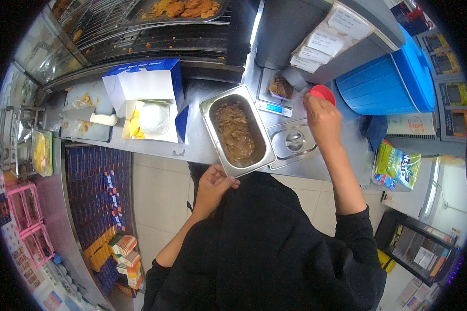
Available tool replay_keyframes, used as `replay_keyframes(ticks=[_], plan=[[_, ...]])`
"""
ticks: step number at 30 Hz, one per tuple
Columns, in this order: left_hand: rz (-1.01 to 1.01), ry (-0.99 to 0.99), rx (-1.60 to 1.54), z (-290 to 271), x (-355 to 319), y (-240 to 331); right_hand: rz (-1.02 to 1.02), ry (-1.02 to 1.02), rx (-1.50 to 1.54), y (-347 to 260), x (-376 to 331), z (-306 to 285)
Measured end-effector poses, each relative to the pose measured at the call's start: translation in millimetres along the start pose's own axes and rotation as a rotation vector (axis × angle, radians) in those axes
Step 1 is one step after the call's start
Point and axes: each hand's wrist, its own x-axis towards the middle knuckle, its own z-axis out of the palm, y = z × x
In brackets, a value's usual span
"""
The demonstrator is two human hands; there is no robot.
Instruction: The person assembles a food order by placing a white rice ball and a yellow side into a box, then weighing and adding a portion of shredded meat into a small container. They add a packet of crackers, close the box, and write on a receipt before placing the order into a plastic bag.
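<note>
My left hand is closed on the near left corner of a deep rectangular steel food pan, tilted at the counter's front edge. Shredded brown cooked meat, wet with juice, lies in it. My right hand is raised at the back right, its fingers closed at the rim of a small red cup; the fingertips are partly hidden. Just left of that hand, a small clear tub of brown meat sits on a digital kitchen scale with a lit blue display.
A steel pan lid lies right of the pan. An open blue-and-white box holds yellow pieces and a white wrapped item. A blue bucket and green packet stand right. Fried food on a tray sits in the back cabinet.
</note>
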Motion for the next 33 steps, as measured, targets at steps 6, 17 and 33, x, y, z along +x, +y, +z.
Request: replay_keyframes(ticks=[6, 17, 33], plan=[[0.011, -0.017, 0.001, -1, 1, -1, -0.024, 0.070, -0.016, -1, 0, -20], [0.010, -0.011, 0.004, -1, 0, 0, 0.050, 0.010, 0.065, -16, -9, 2], [0.014, -0.005, -0.004, -2, 1, -4, 0.050, 0.054, 0.031, -13, -10, 9]])
